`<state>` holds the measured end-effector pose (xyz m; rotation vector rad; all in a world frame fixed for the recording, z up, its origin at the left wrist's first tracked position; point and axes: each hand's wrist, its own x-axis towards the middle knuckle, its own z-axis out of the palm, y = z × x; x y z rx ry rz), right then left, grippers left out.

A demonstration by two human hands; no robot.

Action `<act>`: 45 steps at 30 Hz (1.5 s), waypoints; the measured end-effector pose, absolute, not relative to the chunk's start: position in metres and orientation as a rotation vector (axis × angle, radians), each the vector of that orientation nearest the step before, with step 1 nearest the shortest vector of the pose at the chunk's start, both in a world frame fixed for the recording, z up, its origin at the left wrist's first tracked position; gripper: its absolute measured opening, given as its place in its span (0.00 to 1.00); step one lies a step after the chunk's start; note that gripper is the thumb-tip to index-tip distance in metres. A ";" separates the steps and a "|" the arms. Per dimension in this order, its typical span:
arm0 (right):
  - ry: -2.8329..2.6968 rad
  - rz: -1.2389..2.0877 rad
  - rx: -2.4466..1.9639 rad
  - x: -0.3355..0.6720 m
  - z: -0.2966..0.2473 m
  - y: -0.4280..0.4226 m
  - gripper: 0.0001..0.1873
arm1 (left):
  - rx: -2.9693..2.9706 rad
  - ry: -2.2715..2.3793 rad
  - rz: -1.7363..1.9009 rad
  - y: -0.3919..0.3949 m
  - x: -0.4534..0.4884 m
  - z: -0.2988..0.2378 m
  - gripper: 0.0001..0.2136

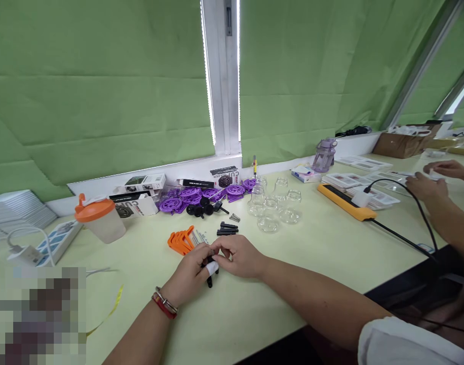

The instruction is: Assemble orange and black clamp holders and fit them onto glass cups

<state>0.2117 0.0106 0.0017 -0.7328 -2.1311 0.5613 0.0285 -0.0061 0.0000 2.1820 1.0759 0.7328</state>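
My left hand (192,271) and my right hand (237,256) meet over the pale green table (311,253), fingers pinched together on a small black part (210,274) that pokes out below them. My left wrist wears red and silver bracelets, and one finger is taped white. Just behind the hands lie orange plastic pieces (181,241), metal pins (197,235), black bolts (227,229) and a small spring (235,218).
Purple wheels (201,195) and black knobs lie further back with boxes (139,195), an orange-lidded cup (99,218), clear glass jars (272,208), an orange power strip (346,203) with a black cable. Another person's hands (431,182) work at the right.
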 end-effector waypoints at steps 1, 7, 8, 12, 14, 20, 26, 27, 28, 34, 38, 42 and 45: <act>-2.137 0.553 -0.737 0.212 0.002 0.011 0.09 | 2.184 1.081 0.730 -0.006 0.029 0.000 0.06; -2.167 0.556 -0.718 0.213 -0.003 0.015 0.04 | 2.218 1.090 0.729 -0.005 0.027 -0.002 0.06; -2.177 0.556 -0.707 0.214 -0.004 0.015 0.03 | 2.225 1.094 0.731 -0.005 0.027 -0.002 0.06; -2.216 0.567 -0.697 0.213 -0.005 0.015 0.02 | 2.232 1.103 0.735 -0.004 0.027 -0.003 0.06; -2.222 0.575 -0.728 0.212 -0.004 0.015 0.02 | 2.230 1.105 0.732 -0.004 0.027 -0.003 0.06; -2.154 0.656 -0.895 0.208 -0.005 0.012 0.03 | 2.242 1.132 0.727 -0.002 0.026 -0.005 0.06; -1.941 1.024 -1.035 0.196 -0.030 0.018 0.04 | 2.307 1.225 0.647 0.002 0.021 -0.010 0.07; -1.902 1.036 -1.087 0.194 -0.035 0.020 0.04 | 2.310 1.260 0.643 0.003 0.019 -0.010 0.08; -1.870 1.035 -1.146 0.193 -0.038 0.023 0.04 | 2.309 1.302 0.643 0.004 0.016 -0.011 0.10; -1.765 1.242 -1.350 0.185 -0.046 0.036 0.06 | 2.250 1.436 0.518 0.004 0.004 -0.008 0.21; -1.753 1.291 -1.309 0.181 -0.043 0.034 0.07 | 2.278 1.358 0.420 -0.002 0.006 -0.004 0.30; -1.717 1.374 -1.279 0.178 -0.039 0.029 0.08 | 2.313 1.308 0.379 -0.004 0.009 -0.001 0.21; -1.703 1.438 -1.264 0.177 -0.037 0.026 0.08 | 2.312 1.299 0.370 -0.004 0.011 0.000 0.16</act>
